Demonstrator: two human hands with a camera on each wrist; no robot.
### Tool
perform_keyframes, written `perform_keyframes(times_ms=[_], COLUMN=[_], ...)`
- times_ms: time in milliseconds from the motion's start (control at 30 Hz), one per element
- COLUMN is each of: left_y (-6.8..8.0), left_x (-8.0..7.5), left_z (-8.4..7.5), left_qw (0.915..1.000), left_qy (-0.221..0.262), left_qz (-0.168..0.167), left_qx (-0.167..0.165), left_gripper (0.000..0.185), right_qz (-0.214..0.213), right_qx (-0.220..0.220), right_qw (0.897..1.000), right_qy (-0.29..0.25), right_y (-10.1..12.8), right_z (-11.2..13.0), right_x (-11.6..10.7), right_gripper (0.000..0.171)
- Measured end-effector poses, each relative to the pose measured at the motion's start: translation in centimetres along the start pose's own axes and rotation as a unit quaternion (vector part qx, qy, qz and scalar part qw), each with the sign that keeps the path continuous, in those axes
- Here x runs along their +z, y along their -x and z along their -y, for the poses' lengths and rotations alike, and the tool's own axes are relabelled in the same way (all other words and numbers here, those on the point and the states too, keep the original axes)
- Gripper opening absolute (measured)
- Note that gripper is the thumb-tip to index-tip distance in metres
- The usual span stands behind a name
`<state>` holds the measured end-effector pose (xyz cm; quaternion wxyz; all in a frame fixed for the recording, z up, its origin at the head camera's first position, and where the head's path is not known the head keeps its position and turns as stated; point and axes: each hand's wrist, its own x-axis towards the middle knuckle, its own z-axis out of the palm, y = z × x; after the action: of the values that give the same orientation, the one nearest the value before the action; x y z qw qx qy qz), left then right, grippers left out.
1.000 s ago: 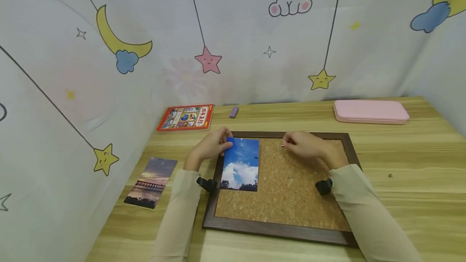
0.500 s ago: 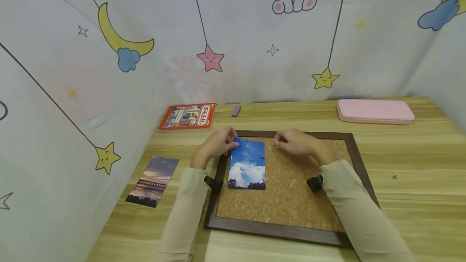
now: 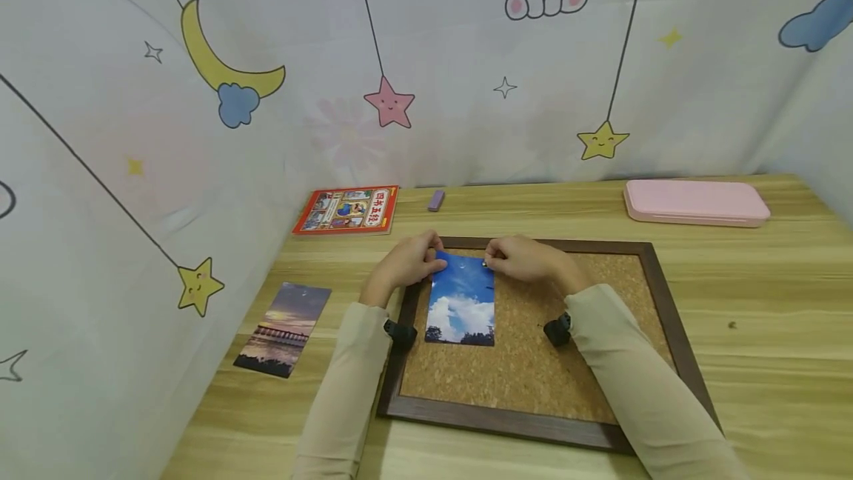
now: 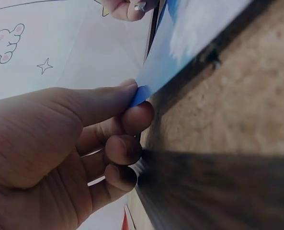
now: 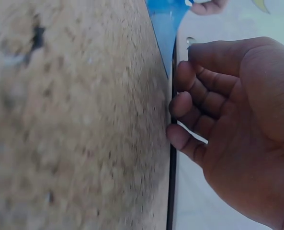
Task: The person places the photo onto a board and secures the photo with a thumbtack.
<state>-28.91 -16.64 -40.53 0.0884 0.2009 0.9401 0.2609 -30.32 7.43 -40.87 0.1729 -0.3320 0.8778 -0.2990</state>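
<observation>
L hand [image 3: 408,264] fingers pinch sky photo [image 3: 462,302] corner; R hand [image 3: 526,259] fingers curled, hold unclear.

Close on my right hand [image 5: 237,129], palm toward the lens, fingers [image 5: 192,103] curled loosely and stacked beside the dark frame edge [image 5: 171,191] of the cork board [image 5: 79,120]. Cork fills the left of the view, blurred, with a dark speck near the top left. Blue photo card [image 5: 166,21] lies at the board's top, one corner pointing down toward my fingertips. I can't tell if my fingers pinch anything. Fingertips of my left hand [image 5: 206,5] touch the card's far edge.
</observation>
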Motion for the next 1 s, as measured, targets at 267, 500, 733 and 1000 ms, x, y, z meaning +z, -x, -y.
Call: perform_keyframes(times_ms=[267,500,733,1000], left_y=[-0.2,-0.6,-1.0,-1.1], left_x=[-0.1,0.1,0.2,-0.1], left_z=[0.0,-0.3,-0.2,0.1], left_qw=[0.9998,0.999,0.999,0.999], left_qy=[-0.019,-0.035,-0.039,-0.039], left_qz=[0.007,0.023,0.02,0.022], left_qx=[-0.009,-0.017,-0.006,-0.003], left_gripper=[0.025,0.025,0.024,0.026], right_qz=[0.009,0.014,0.034,0.066], right_qx=[-0.025,-0.044,-0.015,0.04], right_qw=[1.0,0.999,0.999,0.997], right_qy=[0.003,0.007,0.017,0.012], right_y=[-1.8,-2.3,-3.0,-4.2], right_z=[0.4,1.2,1.8,2.2], right_x=[0.7,1.1,0.8,0.4], right_gripper=[0.019,0.018,0.019,0.018])
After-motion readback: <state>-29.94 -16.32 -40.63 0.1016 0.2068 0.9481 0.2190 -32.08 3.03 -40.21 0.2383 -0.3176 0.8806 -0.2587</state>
